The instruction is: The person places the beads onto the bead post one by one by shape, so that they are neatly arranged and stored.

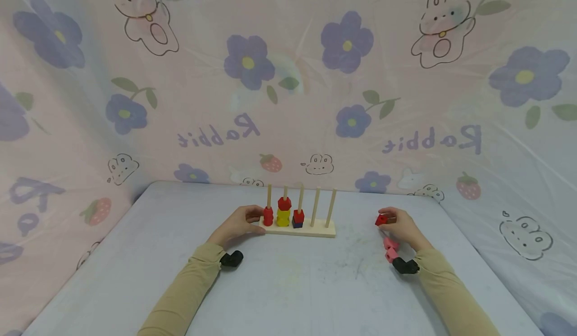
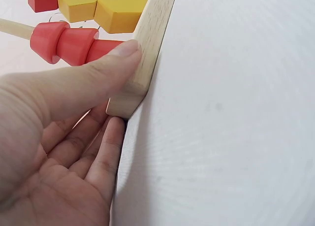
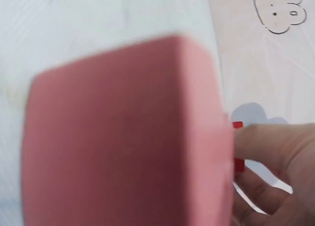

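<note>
A wooden peg stand [image 1: 299,232] sits toward the back of the table. Its left end is held by my left hand [image 1: 239,223], thumb on the base and fingers at the end face in the left wrist view. Red rounded beads [image 2: 64,41] ring the leftmost peg; yellow pieces [image 1: 283,218] topped by a red one [image 1: 284,204] fill the second. The third carries a red block [image 1: 299,215] over a dark blue block [image 1: 297,223]. Off to the right, my right hand [image 1: 401,226] pinches a red block [image 1: 381,220], mostly hidden in the right wrist view.
Pink blocks [image 1: 390,244] lie on the table just below my right hand. One pink block [image 3: 108,137] looms large and blurred in the right wrist view. Two pegs [image 1: 331,208] at the stand's right end show their full wood. A printed curtain [image 1: 293,100] hangs behind the table.
</note>
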The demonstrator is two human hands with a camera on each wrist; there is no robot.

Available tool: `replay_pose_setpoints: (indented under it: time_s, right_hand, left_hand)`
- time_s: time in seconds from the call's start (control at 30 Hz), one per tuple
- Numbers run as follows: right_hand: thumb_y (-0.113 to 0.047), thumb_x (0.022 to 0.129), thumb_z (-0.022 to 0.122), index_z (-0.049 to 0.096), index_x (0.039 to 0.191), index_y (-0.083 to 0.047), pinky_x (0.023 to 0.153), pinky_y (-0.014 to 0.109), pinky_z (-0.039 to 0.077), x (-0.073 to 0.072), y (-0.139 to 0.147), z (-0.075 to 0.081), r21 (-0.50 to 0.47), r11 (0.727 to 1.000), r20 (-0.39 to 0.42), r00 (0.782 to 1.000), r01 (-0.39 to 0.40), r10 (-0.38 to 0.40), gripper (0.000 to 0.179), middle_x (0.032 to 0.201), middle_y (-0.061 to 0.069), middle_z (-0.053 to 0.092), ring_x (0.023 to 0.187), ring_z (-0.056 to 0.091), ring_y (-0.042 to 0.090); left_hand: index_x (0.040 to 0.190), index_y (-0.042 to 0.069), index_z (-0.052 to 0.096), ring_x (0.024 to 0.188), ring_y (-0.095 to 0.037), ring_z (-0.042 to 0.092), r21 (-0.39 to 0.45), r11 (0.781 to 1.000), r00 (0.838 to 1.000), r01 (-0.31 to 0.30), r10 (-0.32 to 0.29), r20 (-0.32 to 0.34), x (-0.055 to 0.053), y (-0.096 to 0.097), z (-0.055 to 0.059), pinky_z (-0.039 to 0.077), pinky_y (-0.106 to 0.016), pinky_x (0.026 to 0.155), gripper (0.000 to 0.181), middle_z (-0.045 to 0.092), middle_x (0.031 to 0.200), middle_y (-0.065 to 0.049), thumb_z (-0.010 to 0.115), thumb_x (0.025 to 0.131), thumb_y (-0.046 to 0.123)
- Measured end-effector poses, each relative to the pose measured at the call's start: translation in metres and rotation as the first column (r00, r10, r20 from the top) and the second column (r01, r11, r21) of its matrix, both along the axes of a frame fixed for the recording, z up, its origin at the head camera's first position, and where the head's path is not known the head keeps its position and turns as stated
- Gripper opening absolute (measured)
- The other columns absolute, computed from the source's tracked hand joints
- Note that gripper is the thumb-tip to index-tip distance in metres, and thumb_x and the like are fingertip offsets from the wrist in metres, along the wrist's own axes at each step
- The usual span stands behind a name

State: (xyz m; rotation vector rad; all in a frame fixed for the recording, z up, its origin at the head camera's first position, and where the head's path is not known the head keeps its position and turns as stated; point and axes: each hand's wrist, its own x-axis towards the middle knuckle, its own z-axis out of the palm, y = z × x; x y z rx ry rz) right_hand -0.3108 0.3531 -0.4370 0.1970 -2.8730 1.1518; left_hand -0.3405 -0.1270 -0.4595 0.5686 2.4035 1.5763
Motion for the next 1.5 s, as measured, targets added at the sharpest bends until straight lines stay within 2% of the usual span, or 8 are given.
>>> replay_pose_setpoints:
  time_s: [0.2,0.37,0.5,0.67,0.87,1.0,1.3,1.5]
  right_hand:
    - [0.004,0.084,0.065,0.057,0.12,0.007,0.082,0.047,0.053,0.0,-0.007,0.004,0.069,0.997,-0.03,0.999,-0.022,0.024,0.038,0.113,0.025,0.059,0.102,0.058,0.04]
    - [0.007,0.083,0.062,0.057,0.119,0.008,0.077,0.042,0.055,-0.004,-0.013,0.012,0.065,0.991,-0.065,0.991,-0.113,0.118,0.036,0.108,0.022,0.062,0.098,0.061,0.037]
    - [0.008,0.083,0.064,0.058,0.116,0.008,0.078,0.044,0.055,-0.009,-0.023,0.024,0.055,0.98,-0.156,0.968,-0.19,0.197,0.034,0.104,0.02,0.064,0.094,0.062,0.036]
    - [0.002,0.085,0.069,0.057,0.121,0.003,0.083,0.046,0.053,-0.013,-0.047,0.052,0.031,0.976,-0.242,0.946,-0.215,0.216,0.038,0.11,0.019,0.063,0.098,0.061,0.034]
    - [0.004,0.085,0.068,0.054,0.122,0.007,0.089,0.051,0.049,0.0,-0.092,0.101,-0.061,0.958,-0.33,0.911,-0.281,0.246,0.039,0.115,0.024,0.06,0.105,0.057,0.036]
    - [0.004,0.086,0.068,0.057,0.122,0.004,0.089,0.047,0.049,0.004,-0.117,0.121,-0.084,0.942,-0.397,0.878,-0.326,0.268,0.038,0.115,0.018,0.061,0.106,0.057,0.029]
    - [0.005,0.084,0.069,0.061,0.122,-0.001,0.087,0.036,0.051,0.005,-0.158,0.132,-0.077,0.912,-0.452,0.829,-0.403,0.329,0.039,0.113,0.013,0.064,0.102,0.06,0.024]
    - [0.011,0.083,0.066,0.059,0.119,0.006,0.087,0.05,0.049,0.024,-0.183,0.141,-0.056,0.886,-0.467,0.797,-0.46,0.384,0.037,0.112,0.021,0.063,0.101,0.059,0.033]
  left_hand:
    - [0.125,0.004,0.057,0.117,-0.027,0.055,-0.005,1.0,1.0,-0.009,0.009,0.011,-0.002,-0.001,-0.001,0.042,-0.038,0.102,0.056,0.058,0.125,-0.009,0.082,0.075,0.007]
    - [0.125,0.003,0.057,0.118,-0.028,0.054,0.004,1.0,1.0,-0.001,0.001,0.01,-0.002,-0.002,-0.002,0.042,-0.038,0.102,0.056,0.058,0.126,-0.011,0.082,0.075,0.007]
    - [0.126,0.001,0.056,0.119,-0.03,0.053,0.006,1.0,1.0,0.01,-0.01,0.001,-0.001,-0.003,-0.002,0.042,-0.039,0.102,0.056,0.057,0.127,-0.012,0.081,0.076,0.007]
    - [0.125,0.003,0.057,0.118,-0.029,0.054,-0.006,1.0,1.0,-0.003,0.003,-0.018,0.001,-0.004,-0.001,0.043,-0.038,0.101,0.055,0.058,0.126,-0.011,0.081,0.076,0.006]
    - [0.125,0.001,0.056,0.118,-0.031,0.054,0.01,1.0,1.0,0.008,-0.008,-0.019,0.001,-0.003,-0.001,0.043,-0.039,0.1,0.055,0.057,0.126,-0.012,0.08,0.076,0.004]
    - [0.126,0.001,0.056,0.118,-0.031,0.054,0.021,1.0,1.0,0.019,-0.019,-0.007,0.0,-0.001,-0.001,0.043,-0.039,0.101,0.055,0.057,0.126,-0.013,0.08,0.076,0.003]
    - [0.125,0.005,0.058,0.117,-0.026,0.055,0.006,1.0,1.0,-0.008,0.007,0.009,-0.002,-0.001,-0.001,0.044,-0.035,0.099,0.057,0.058,0.125,-0.009,0.082,0.074,0.004]
    - [0.125,0.003,0.057,0.119,-0.028,0.054,0.002,1.0,1.0,0.016,-0.016,0.001,-0.004,-0.001,-0.002,0.043,-0.036,0.101,0.056,0.057,0.126,-0.01,0.081,0.075,0.006]
